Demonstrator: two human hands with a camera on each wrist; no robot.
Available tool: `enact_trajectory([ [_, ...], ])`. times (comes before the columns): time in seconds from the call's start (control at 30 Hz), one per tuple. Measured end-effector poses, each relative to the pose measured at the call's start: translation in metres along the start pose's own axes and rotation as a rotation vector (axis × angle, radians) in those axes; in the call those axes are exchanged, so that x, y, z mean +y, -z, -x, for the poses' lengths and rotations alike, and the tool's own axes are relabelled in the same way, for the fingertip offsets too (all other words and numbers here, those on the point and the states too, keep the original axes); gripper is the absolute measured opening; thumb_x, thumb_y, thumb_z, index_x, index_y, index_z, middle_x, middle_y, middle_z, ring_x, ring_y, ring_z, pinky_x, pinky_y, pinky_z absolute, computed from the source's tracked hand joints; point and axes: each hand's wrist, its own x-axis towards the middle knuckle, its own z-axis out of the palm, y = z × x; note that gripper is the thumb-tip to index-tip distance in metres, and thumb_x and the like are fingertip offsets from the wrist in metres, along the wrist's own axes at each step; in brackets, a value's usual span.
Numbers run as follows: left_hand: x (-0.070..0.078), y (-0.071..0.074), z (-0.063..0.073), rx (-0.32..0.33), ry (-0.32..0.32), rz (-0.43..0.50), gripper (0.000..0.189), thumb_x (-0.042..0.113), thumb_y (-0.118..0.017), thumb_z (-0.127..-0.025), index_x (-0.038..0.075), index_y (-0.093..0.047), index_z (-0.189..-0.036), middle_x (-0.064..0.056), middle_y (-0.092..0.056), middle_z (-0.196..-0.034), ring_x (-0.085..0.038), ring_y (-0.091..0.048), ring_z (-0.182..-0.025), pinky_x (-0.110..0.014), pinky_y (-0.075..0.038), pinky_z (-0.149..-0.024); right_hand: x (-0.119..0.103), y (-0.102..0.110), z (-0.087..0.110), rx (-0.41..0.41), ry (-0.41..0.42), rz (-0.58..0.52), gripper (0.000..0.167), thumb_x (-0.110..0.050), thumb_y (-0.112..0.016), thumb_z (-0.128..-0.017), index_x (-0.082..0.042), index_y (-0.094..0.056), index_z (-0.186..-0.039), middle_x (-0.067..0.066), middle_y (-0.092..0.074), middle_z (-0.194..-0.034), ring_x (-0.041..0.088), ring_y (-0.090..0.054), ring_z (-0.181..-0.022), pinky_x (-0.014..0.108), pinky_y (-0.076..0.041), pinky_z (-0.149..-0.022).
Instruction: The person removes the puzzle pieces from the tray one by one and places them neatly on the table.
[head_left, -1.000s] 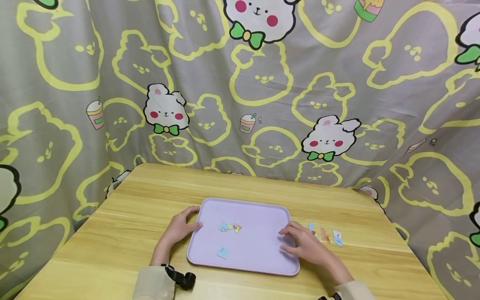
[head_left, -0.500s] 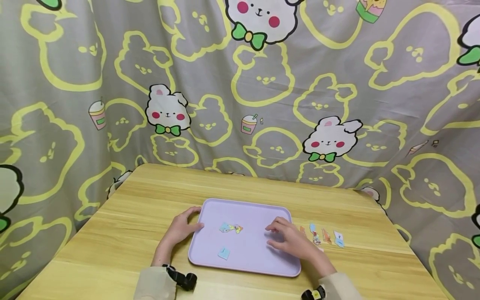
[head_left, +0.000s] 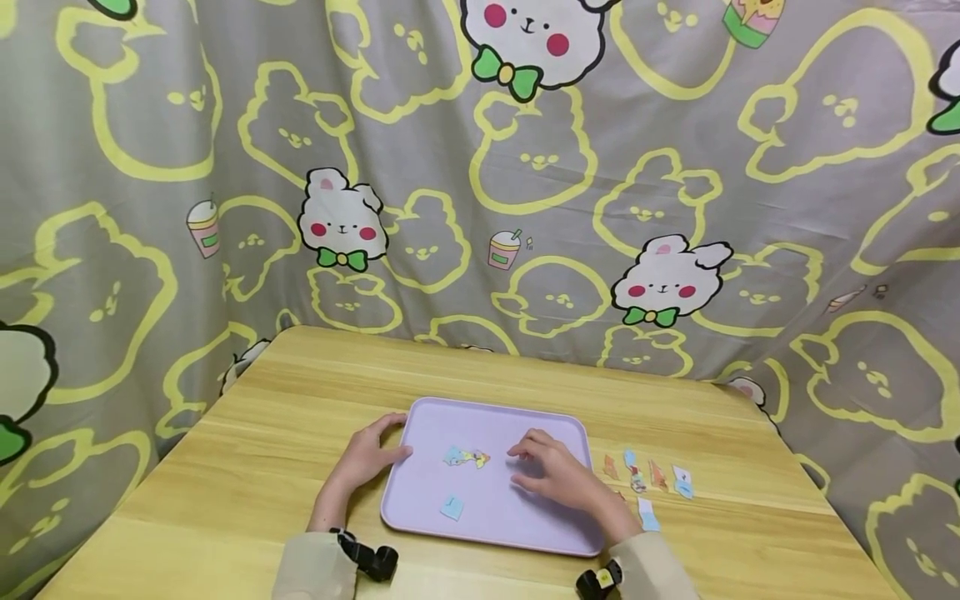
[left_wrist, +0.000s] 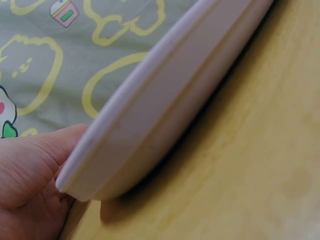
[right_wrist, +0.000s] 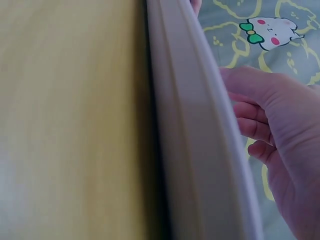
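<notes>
A lilac tray (head_left: 487, 521) lies on the wooden table. My left hand (head_left: 368, 457) grips its left rim, thumb over the edge; in the left wrist view a fingertip (left_wrist: 113, 212) shows under the tray's outer side. My right hand (head_left: 558, 472) hovers over the right half of the tray, fingers loosely bent, thumb and forefinger apart, with nothing seen between them. To the left of those fingers, small colourful paper pieces (head_left: 466, 457) lie side by side on the tray. Nearer the front edge is a light blue paper piece (head_left: 452, 507).
On the table (head_left: 750, 533) right of the tray lie several more paper pieces, among them an orange one (head_left: 657, 476), a white-and-blue one (head_left: 683, 482) and another white-and-blue one (head_left: 648, 515). A patterned grey curtain (head_left: 435, 167) hangs behind and beside the table.
My right hand has moved left from the tray's right edge to further over the tray, uncovering more paper pieces on the table. My left hand stays on the rim. The head view shifts slightly.
</notes>
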Motion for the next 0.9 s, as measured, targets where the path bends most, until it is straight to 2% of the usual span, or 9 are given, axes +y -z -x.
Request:
enact_trajectory([
  [0.3,0.000,0.000,-0.001,-0.001,0.013,0.014,0.054,0.015,-0.070,-0.089,0.006,-0.052,-0.140,-0.021,-0.048,-0.148,-0.043,-0.034,-0.143,-0.060,-0.027,-0.118,-0.002,-0.008,-0.012,-0.025,-0.003,-0.002,0.031,-0.018,-0.077,-0.083,-0.006,-0.068,-0.110,0.002,-0.062,-0.102,0.010,-0.058,-0.094,0.027,-0.055,-0.086],
  [0.67,-0.003,-0.002,-0.002,0.004,0.005,0.017,0.054,0.016,-0.070,-0.089,0.008,-0.053,-0.139,-0.021,-0.049,-0.147,-0.044,-0.034,-0.143,-0.060,-0.027,-0.118,-0.008,-0.020,-0.031,-0.115,-0.047,-0.009,0.028,-0.017,-0.071,-0.089,-0.008,-0.068,-0.115,0.000,-0.062,-0.103,0.009,-0.058,-0.096,0.026,-0.054,-0.089],
  [0.9,-0.004,-0.002,-0.002,0.011,-0.001,0.021,0.054,0.015,-0.071,-0.088,0.008,-0.053,-0.139,-0.021,-0.050,-0.147,-0.043,-0.036,-0.142,-0.059,-0.028,-0.118,-0.009,-0.025,-0.040,-0.146,-0.045,-0.035,0.027,-0.012,-0.068,-0.090,-0.005,-0.069,-0.116,0.000,-0.059,-0.095,0.006,-0.054,-0.087,0.020,-0.051,-0.078],
])
